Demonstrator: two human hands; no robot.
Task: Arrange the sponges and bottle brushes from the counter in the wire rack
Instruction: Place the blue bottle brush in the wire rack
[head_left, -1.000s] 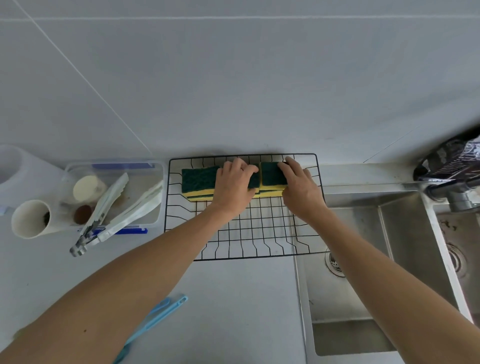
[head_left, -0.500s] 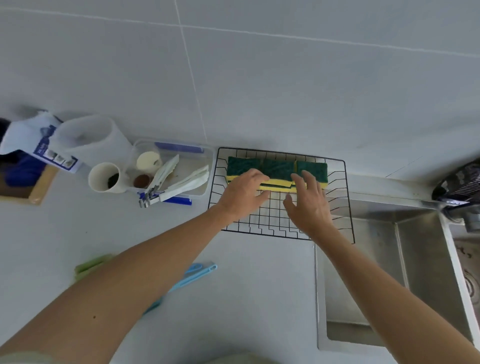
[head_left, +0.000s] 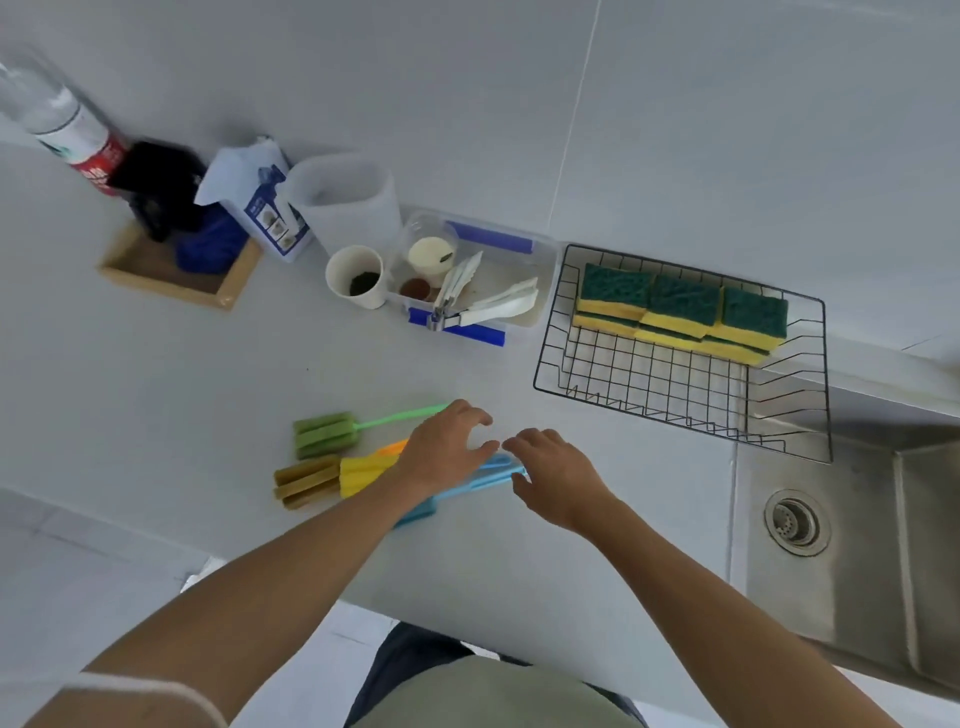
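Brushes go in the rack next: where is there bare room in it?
The wire rack is bare across its near part, in front of the sponges, up to the near rim. The far strip is crowded with sponges.

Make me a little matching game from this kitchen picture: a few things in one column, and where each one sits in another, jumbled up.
Things:
1. sponges
2. bottle brushes
3. white tongs
4. paper cup

Places:
A. lying on the counter, with both hands (left hand, right hand) just over their handles
B. in the clear plastic box
C. stacked along the far side of the wire rack
D. standing on the counter just left of the clear plastic box

Pairs: 1-C, 2-A, 3-B, 4-D
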